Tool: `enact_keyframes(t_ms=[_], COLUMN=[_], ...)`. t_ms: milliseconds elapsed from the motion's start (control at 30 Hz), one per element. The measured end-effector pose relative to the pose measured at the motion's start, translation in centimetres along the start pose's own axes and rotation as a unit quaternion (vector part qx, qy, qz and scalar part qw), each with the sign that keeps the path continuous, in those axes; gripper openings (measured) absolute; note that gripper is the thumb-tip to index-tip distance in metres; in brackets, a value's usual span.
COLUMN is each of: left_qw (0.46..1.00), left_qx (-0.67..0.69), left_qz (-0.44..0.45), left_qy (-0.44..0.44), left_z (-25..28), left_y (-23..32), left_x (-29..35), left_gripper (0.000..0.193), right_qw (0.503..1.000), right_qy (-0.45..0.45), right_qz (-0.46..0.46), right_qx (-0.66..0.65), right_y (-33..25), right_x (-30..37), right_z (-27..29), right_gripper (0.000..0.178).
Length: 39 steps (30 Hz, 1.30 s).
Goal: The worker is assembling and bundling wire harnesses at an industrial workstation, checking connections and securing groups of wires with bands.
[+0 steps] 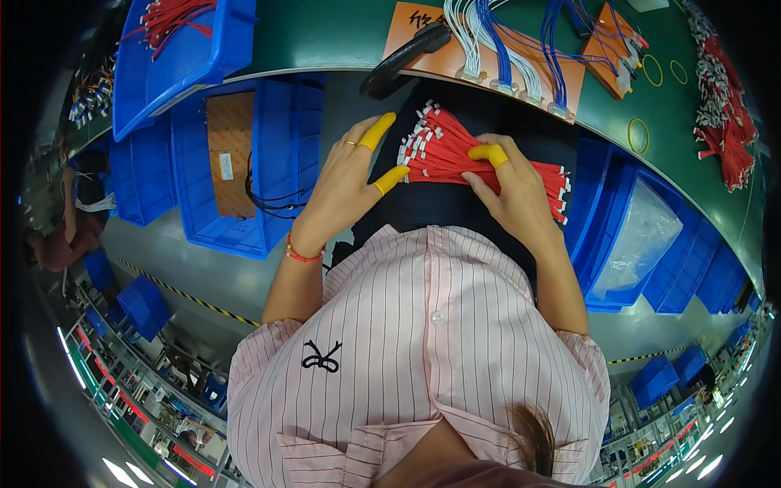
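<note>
A bundle of short red cables (451, 146) with white connectors at both ends lies across my dark-clothed lap. My right hand (517, 183) grips the bundle near its right part, a yellow finger cot on one fingertip and the bare thumb below. To the left, my left hand (346, 175) is open, thumb and fingers spread apart, with yellow cots on two of its digits. Its thumb tip is close to the connectors at the bundle's left end; whether it touches them I cannot tell.
A green table (317, 41) holds a blue bin (228, 49) of red cables, a black handle-like object (407, 57), an orange board (407, 28) with white and blue cables, yellow rings (639, 136) and a red cable pile (724, 106). Blue crates (236, 232) stand below.
</note>
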<state>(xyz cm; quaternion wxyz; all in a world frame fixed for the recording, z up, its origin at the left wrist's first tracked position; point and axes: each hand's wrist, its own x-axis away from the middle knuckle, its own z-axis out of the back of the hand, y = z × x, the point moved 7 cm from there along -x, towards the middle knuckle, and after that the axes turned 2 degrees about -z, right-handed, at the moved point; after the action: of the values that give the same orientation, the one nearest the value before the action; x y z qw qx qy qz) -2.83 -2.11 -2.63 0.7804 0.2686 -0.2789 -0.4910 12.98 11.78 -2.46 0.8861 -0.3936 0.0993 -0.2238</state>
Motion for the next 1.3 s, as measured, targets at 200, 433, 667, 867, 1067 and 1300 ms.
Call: enact_keyframes(t_ms=[200,433,667,867,1067,1300], left_qw=[0.992,0.941,0.822,0.789,0.78,0.786], left_qx=[0.085,0.275,0.568,0.613,0.617,0.603], left_qz=[-0.027,-0.043,0.021,0.028,0.061,0.09], left_qy=[0.091,0.191,0.043,0.02,0.082,0.101], left_z=[0.4,-0.2,-3.2,-4.0,-3.1,-2.8], left_y=[1.3,1.4,4.8,5.5,4.4,4.4], left_x=[-0.5,-1.3,-3.6,-4.5,-5.7,-6.4], left_gripper=[0.042,0.031,0.031,0.031,0.024,0.018], right_qw=[0.999,0.982,0.944,0.96,0.99,0.874], right_qy=[0.03,0.088,0.152,0.103,0.009,0.09], right_qz=[0.036,-0.026,-0.086,-0.102,-0.06,-0.237], right_qx=[-0.013,-0.163,-0.279,-0.239,-0.127,-0.414], right_y=[-0.2,0.6,0.7,0.7,0.3,6.4], right_x=[-0.2,0.3,1.1,0.6,0.2,4.2], right_z=[1.0,3.3,3.4,2.2,3.7,6.6], right_gripper=[0.017,0.011,0.006,0.008,0.018,0.016])
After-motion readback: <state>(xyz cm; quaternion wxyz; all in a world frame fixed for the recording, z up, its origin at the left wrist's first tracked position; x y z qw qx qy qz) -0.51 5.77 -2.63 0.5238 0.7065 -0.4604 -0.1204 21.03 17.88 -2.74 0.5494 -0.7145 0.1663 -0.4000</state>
